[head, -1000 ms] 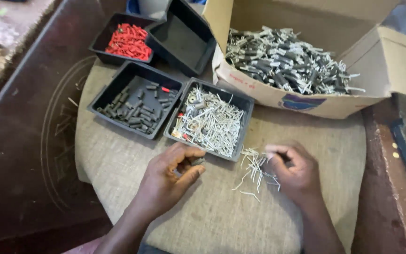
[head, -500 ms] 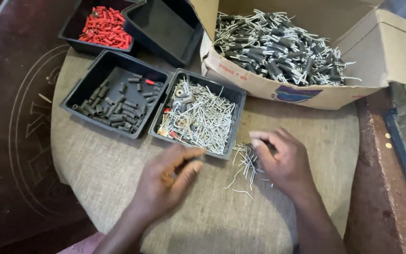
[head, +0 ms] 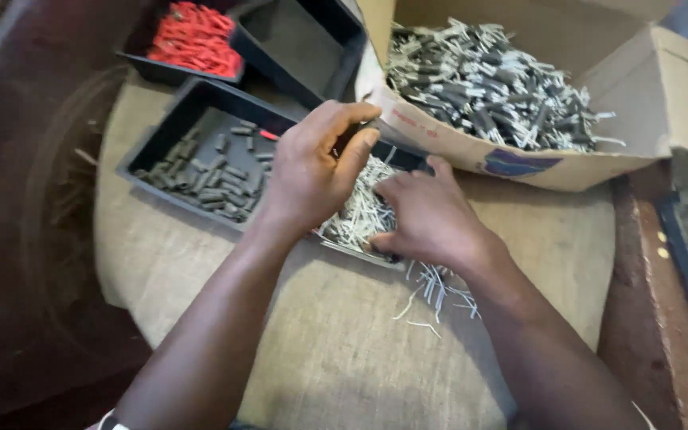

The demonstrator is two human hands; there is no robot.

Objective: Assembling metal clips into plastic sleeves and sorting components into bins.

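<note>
In the head view, both hands have been moved up from the cloth-covered table (head: 344,350) since a second ago. The left hand (head: 312,163) is now held over the black tray of pale wire pieces (head: 360,219), thumb and forefinger pinched together (on what cannot be told). The right hand (head: 424,215) is laid curled on that tray's near edge, loose wire pieces (head: 435,287) left behind it.
</note>
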